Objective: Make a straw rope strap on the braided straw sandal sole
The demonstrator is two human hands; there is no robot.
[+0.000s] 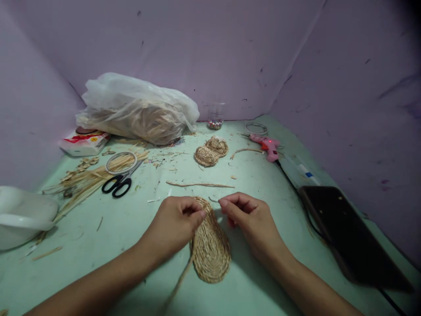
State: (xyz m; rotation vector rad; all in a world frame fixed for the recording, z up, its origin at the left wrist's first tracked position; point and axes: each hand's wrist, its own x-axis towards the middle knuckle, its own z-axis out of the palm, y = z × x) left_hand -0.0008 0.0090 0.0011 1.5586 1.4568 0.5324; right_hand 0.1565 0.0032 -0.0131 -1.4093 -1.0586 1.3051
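A sole-shaped piece coiled from straw rope (212, 250) lies in front of me, its narrow end away from me. A loose tail of the rope runs off its left side toward the near edge. My left hand (177, 219) is closed at the piece's upper left edge, thumb and fingers pinching it; the exact grip is partly hidden. Just right of the narrow end, my right hand (246, 215) pinches one end of a short, thin strip (213, 200). A single length of straw rope (200, 184) lies beyond both hands.
A pink glue gun (270, 147) with a cord and a dark tablet-like device (348, 232) lie right. Black-handled scissors (117, 185), straw strips (83, 188) and a white container (23, 217) are left. Behind are a plastic bag (138, 109), small coiled straw pieces (210, 152) and a bead cup (215, 118).
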